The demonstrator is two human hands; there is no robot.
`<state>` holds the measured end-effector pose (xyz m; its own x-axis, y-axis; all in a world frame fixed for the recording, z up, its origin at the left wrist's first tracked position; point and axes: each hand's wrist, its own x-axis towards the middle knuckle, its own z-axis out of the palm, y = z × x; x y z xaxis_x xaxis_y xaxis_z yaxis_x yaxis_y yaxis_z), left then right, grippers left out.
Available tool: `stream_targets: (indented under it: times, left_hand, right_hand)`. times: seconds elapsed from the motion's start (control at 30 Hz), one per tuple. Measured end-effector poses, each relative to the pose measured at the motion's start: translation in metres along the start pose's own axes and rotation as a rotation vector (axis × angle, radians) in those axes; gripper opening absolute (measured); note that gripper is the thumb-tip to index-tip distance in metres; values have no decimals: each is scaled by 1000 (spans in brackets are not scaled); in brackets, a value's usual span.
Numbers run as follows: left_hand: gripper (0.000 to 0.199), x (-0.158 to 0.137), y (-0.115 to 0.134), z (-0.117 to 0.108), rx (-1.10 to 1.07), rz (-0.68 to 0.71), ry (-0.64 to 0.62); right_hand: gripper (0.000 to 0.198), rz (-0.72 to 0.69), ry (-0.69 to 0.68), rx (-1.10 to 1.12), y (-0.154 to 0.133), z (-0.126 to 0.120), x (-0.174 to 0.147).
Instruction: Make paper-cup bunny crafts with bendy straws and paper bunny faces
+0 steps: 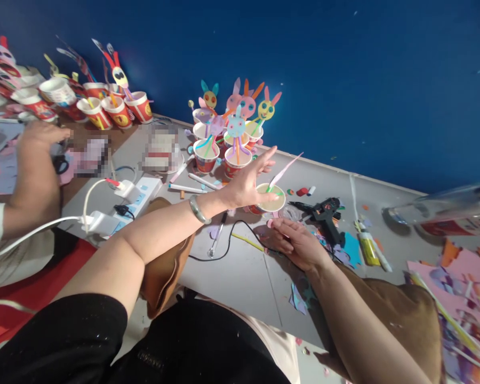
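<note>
My left hand (pixel 246 184), a bangle on its wrist, stretches over the table with the fingers spread. Its thumb lies over the near rim of a paper cup (pixel 271 198), from which a pale pink pointed strip (pixel 286 172) and a green piece stick up. I cannot tell whether the thumb touches the cup. Just in front of the cup, my right hand (pixel 300 245) pinches a small pink paper piece (pixel 270 223) between thumb and fingertips. A black hot glue gun (pixel 326 218) rests to the right of the cup, near my right hand.
Finished cups with rabbit-like paper figures (pixel 237 128) stand behind my left hand. At left are a power strip (pixel 140 200), more red cups (pixel 118 112) and another person's arm (pixel 38 176). Rightward lie a yellow glue tube (pixel 368 248), a clear bottle (pixel 444 213) and coloured paper scraps (pixel 464 272).
</note>
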<state>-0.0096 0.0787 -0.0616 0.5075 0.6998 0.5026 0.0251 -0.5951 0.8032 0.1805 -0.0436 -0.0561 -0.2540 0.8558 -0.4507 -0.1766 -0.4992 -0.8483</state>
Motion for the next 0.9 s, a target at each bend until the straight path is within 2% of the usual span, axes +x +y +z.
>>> stream_targets:
  times: [0.13, 0.23, 0.33, 0.47, 0.63, 0.8, 0.9]
  left_hand:
    - [126, -1, 0, 0, 13, 63, -51]
    - [125, 0, 2, -1, 21, 66, -92]
    - [123, 0, 8, -3, 14, 29, -157]
    - [118, -1, 18, -7, -18, -86, -243]
    - [105, -1, 21, -8, -108, -239, -280]
    - [78, 0, 20, -8, -144, -373, -302]
    - [63, 2, 18, -8, -153, -397, -263]
  right_hand:
    - [34, -21, 19, 39, -3, -5, -3]
    - [36, -26, 32, 60, -4, -7, -4]
    - [36, -34, 38, 40, -4, -8, -4]
    - [38, -45, 46, -3, -5, -9, -4]
    - [41, -52, 42, -45, -6, -9, -5]
    - [40, -67, 101, -52, -5, -10, -4]
    - [40, -89, 116, -62, -5, -10, -4]
